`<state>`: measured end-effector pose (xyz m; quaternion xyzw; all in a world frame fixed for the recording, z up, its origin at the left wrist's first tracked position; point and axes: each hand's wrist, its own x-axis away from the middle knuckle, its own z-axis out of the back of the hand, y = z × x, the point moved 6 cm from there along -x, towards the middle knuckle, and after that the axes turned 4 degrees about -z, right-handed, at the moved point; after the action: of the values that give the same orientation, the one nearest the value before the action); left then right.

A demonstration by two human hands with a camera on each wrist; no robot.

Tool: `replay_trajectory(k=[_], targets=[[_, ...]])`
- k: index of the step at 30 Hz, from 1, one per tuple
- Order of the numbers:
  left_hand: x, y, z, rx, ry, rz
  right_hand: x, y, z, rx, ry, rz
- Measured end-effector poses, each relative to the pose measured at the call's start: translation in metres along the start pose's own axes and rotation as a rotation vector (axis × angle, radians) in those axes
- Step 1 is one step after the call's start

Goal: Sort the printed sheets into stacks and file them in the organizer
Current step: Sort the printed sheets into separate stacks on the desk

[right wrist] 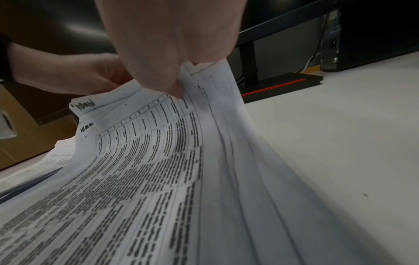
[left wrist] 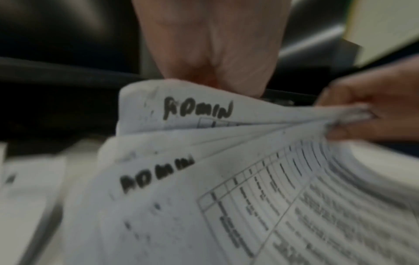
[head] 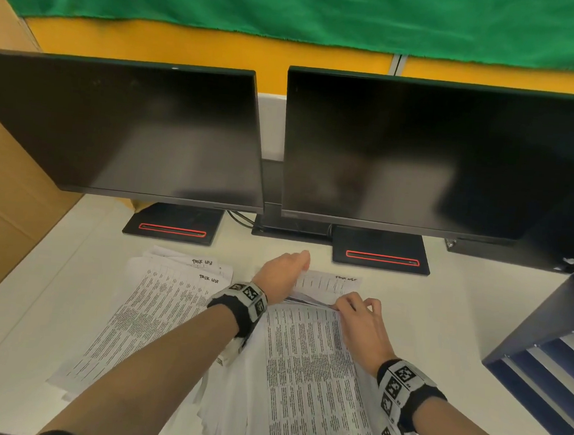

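While the sorting is plainly under way, none of it has reached the organizer (head: 543,340), which stands at the right edge of the desk (head: 459,316), well apart from the hands; no filed sheet can be made out in its slots. To the left lies a loose stack (head: 155,296) whose top sheets are marked "TASK LIST" by hand. Another "TASK LIST" sheet (head: 328,282) lies alone on the far side of the hands, close to the right monitor's base (head: 378,255).

In the near middle, the bundle (head: 307,373) is raised at its far edge and fanned. The right hand (head: 359,326) pinches its far right corner, fingers curled tight onto several sheets, as the right wrist view shows. The left hand (head: 281,275) is curled over the far left corner; the left wrist view shows two sheets there marked "ADMIN", the upper one bent under the palm, but the fingertips are hidden, so how it grips I cannot tell for sure.

My judgement: sorting is partly done, with one heap begun and the "ADMIN" sheets now being leafed apart. Squaring the stacks and filing them all remains.
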<state>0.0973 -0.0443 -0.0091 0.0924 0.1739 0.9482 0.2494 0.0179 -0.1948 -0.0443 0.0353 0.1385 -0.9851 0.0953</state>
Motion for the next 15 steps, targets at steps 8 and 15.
replay_trajectory(k=[8,15], targets=[[0.020,0.032,0.123,-0.327,0.513,-0.156,0.000,0.001,0.003,-0.001,-0.016,0.014],[0.075,-0.054,0.262,-0.291,0.621,0.193,-0.006,0.000,0.003,0.024,-0.003,0.044]])
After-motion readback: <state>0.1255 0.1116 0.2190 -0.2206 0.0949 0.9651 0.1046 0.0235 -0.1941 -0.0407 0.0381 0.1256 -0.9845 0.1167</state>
